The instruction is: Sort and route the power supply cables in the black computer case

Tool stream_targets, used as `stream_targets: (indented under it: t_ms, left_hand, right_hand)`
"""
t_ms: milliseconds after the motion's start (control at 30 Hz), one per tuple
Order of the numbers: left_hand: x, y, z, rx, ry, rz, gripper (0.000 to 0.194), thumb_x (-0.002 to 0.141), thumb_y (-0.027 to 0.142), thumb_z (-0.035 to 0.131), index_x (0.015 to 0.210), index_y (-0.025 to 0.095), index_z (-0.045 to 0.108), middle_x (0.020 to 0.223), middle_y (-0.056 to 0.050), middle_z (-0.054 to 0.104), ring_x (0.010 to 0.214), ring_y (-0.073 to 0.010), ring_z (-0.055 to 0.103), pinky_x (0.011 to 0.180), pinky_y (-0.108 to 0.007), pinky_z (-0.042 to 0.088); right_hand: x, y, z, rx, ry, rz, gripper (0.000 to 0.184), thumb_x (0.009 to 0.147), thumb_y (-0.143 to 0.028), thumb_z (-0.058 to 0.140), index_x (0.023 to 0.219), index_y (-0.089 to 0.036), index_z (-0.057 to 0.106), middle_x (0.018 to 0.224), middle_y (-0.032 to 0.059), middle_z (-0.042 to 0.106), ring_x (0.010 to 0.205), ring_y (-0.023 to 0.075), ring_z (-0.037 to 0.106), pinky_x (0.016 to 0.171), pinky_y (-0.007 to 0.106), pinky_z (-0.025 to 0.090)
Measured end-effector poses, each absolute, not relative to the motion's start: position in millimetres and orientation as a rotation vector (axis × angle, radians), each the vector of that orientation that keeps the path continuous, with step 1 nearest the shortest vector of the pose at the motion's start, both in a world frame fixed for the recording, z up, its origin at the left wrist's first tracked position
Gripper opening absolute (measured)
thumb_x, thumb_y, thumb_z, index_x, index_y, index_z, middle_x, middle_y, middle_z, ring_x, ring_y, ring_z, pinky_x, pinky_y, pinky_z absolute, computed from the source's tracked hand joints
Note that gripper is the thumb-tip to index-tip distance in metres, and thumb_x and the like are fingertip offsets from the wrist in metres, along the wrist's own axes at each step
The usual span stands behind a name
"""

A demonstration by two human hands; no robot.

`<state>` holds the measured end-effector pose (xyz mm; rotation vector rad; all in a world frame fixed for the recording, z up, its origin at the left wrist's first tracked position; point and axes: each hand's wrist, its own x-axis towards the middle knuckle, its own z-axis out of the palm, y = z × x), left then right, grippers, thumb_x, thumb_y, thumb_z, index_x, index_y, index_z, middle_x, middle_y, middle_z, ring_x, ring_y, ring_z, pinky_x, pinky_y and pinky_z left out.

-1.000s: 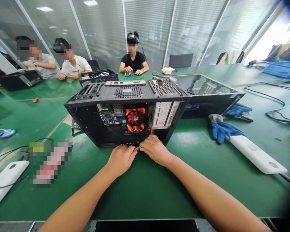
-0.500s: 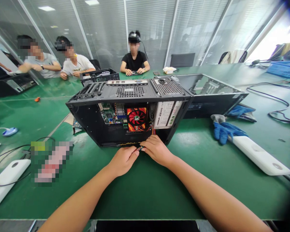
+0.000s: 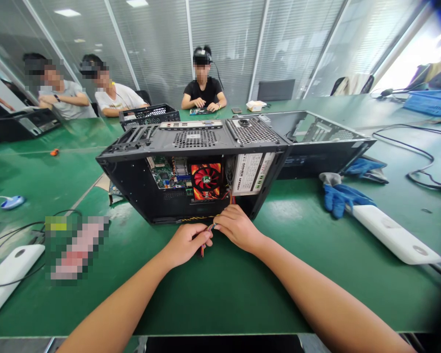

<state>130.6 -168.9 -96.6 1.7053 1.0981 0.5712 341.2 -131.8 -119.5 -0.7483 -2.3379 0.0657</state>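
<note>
An open black computer case (image 3: 132, 189) stands in front of me, its side panel off. Inside it show a motherboard (image 3: 164, 172), a red cooling fan (image 3: 206, 181) and a silver power supply (image 3: 253, 174). Just before the case's near lower edge, my left hand (image 3: 188, 244) pinches a bundle of coloured cables (image 3: 202, 251), whose end hangs below the fingers. My right hand (image 3: 238, 228) is closed on the same cables a little to the right, fingertips almost touching the left ones. Other cables run up behind the right hand toward the power supply.
White power strips (image 3: 393, 234) lie right and left, blue gloves (image 3: 343, 197) beside the right one. Behind stand another open case (image 3: 323, 159) and a black frame (image 3: 152, 115). Three people sit across the green table (image 3: 220, 294), one handling a circuit board (image 3: 201, 111).
More of the coloured cable bundle shows, its end now hanging below my left hand. My hands stay almost in place. The people at left have shifted their arms.
</note>
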Motion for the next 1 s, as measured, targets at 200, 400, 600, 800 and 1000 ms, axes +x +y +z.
stream_targets:
  t_ms: [200, 400, 600, 800, 1000]
  left_hand:
    - [133.0, -175.5, -92.2, 2.313, 1.407, 0.586, 0.028, 0.095, 0.033, 0.045, 0.078, 0.018, 0.062, 0.07, -0.004, 0.066, 0.065, -0.0161, 0.061, 0.063, -0.025, 0.041]
    - [133.7, -174.3, -88.2, 1.925, 1.279, 0.533, 0.032, 0.093, 0.039, 0.046, 0.073, 0.017, 0.057, 0.064, -0.002, 0.066, 0.05, -0.0121, 0.057, 0.054, -0.023, 0.04]
    - [128.6, -169.9, -89.1, 1.144, 0.984, 0.519, 0.046, 0.081, 0.056, 0.062, 0.093, 0.012, 0.062, 0.062, -0.002, 0.063, 0.05, -0.0129, 0.06, 0.049, -0.022, 0.041]
    - [123.9, -169.2, -94.5, 0.875, 0.766, 0.604, 0.039, 0.086, 0.045, 0.061, 0.097, 0.008, 0.068, 0.069, -0.007, 0.066, 0.047, -0.0088, 0.054, 0.051, -0.023, 0.039]
    - [125.8, -169.4, -92.5, 0.94, 0.848, 0.579, 0.043, 0.078, 0.05, 0.07, 0.094, 0.01, 0.066, 0.068, -0.007, 0.067, 0.05, -0.011, 0.057, 0.049, -0.022, 0.039]
  right_hand:
    - [339.6, -131.1, -116.7, -0.769, -2.348, 0.101, 0.028, 0.1, -0.032, 0.041, 0.091, -0.018, 0.064, 0.073, 0.0035, 0.061, 0.072, 0.0176, 0.053, 0.079, 0.033, 0.037]
    - [338.6, -131.8, -120.8, -0.773, -2.337, 0.1, 0.027, 0.1, -0.031, 0.04, 0.094, -0.018, 0.063, 0.078, 0.0052, 0.064, 0.076, 0.0189, 0.055, 0.083, 0.035, 0.039]
    - [339.4, -132.1, -123.9, -0.723, -2.315, 0.095, 0.025, 0.1, -0.031, 0.042, 0.097, -0.019, 0.065, 0.084, 0.0061, 0.066, 0.082, 0.0198, 0.057, 0.089, 0.039, 0.04]
    - [340.1, -132.5, -123.9, -0.708, -2.251, 0.102, 0.026, 0.099, -0.031, 0.042, 0.098, -0.019, 0.065, 0.084, 0.0067, 0.066, 0.084, 0.0204, 0.058, 0.09, 0.039, 0.042]
    - [340.5, -132.6, -123.0, -0.711, -2.277, 0.118, 0.027, 0.1, -0.032, 0.041, 0.097, -0.019, 0.065, 0.085, 0.0064, 0.066, 0.083, 0.0191, 0.058, 0.092, 0.04, 0.041]
